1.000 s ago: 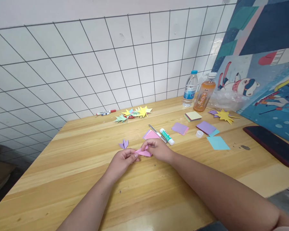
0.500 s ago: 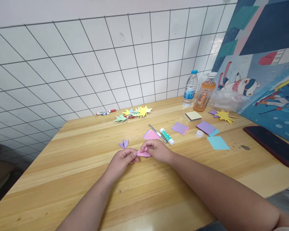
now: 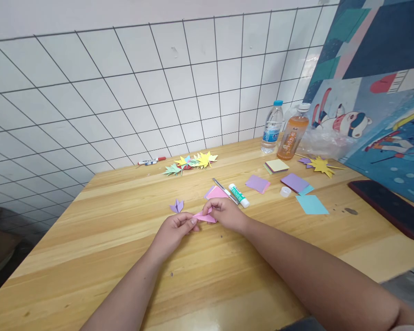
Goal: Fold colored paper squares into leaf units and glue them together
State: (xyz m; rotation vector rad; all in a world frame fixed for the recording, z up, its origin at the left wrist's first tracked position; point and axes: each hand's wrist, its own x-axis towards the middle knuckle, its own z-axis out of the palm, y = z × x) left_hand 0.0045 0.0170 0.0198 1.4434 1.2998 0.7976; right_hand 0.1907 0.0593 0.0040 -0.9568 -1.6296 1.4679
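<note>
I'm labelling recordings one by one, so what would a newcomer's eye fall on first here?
Probably the bare left hand and right hand below the picture's centre, holding folded pink paper between them. Next, the white-capped plastic bottle of orange drink at the back right, and the spiky yellow paper star to its right.

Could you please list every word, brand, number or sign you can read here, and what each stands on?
No text can be read with certainty.
Orange drink bottle: pale lettering, too blurred.
Water bottle: printing, too small.
Glue stick: printing, too small.
Markers: too small to tell.
</note>
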